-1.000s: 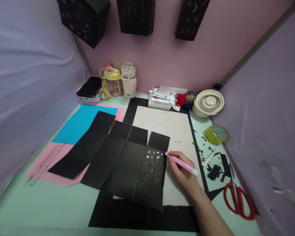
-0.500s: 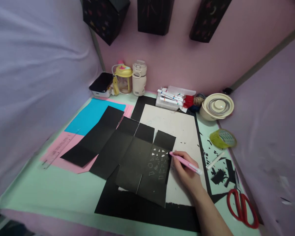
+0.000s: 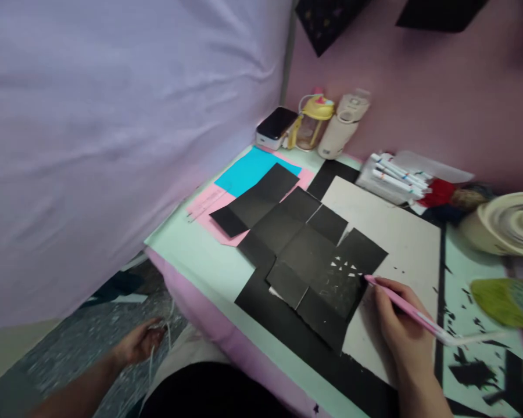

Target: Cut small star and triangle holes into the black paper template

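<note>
My right hand (image 3: 403,319) is closed around a pink craft knife (image 3: 407,307), its tip at the right edge of a black card (image 3: 305,255). The card has slits between its panels, and small shapes such as a star and triangles are cut through its right panel, showing white. Beneath the card lie a white board (image 3: 401,232) and a larger black sheet (image 3: 265,305). Down at the lower left, off the table, my left hand (image 3: 142,343) has curled fingers at a thin white cord (image 3: 169,325), and it appears to grip the cord.
Black paper scraps (image 3: 473,371) and a yellow-green tape roll (image 3: 503,302) lie to the right. White markers (image 3: 401,174), a yellow-lidded cup (image 3: 314,122), a cream bottle (image 3: 340,128) and a cream lidded container (image 3: 505,226) stand behind. Blue paper (image 3: 253,168) lies at the left.
The view has swung left and down, so the table appears further right. My left hand and the floor have come into view. My right hand keeps the knife near the card's edge.
</note>
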`<state>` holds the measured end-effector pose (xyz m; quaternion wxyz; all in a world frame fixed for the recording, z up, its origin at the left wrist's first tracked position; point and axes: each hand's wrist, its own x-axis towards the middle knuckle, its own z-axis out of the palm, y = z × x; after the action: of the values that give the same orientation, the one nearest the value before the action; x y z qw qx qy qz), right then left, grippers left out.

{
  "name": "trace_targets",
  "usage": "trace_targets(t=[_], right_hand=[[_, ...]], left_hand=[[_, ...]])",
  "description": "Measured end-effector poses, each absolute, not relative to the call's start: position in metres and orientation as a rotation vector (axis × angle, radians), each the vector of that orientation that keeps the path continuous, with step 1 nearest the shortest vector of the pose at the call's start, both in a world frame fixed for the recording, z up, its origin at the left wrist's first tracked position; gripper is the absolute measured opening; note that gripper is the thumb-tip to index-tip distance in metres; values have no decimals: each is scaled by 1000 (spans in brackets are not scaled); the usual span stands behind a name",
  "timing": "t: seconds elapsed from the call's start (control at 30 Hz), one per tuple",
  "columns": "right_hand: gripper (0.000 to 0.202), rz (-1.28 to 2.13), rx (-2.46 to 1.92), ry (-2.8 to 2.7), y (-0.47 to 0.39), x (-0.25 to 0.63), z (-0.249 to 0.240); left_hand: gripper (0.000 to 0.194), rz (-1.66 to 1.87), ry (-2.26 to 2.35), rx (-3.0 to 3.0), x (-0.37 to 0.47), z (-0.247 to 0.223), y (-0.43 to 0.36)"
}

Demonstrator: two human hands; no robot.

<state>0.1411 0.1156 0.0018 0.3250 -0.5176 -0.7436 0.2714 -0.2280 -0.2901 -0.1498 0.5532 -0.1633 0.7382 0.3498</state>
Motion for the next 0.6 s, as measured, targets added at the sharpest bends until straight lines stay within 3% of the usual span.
trace_targets(t=[0.17, 0.33, 0.6], right_hand=[[31, 670, -1383, -1931, 113, 140, 1], [31, 671, -1406, -1924, 110, 143, -2], [32, 661, -1464, -1945, 111, 148, -7]], left_hand=[[19, 977, 1641, -545, -234, -164, -309], [20, 1096, 1584, -565, -234, -149, -322], [28, 912, 1667, -486, -240, -123, -328]])
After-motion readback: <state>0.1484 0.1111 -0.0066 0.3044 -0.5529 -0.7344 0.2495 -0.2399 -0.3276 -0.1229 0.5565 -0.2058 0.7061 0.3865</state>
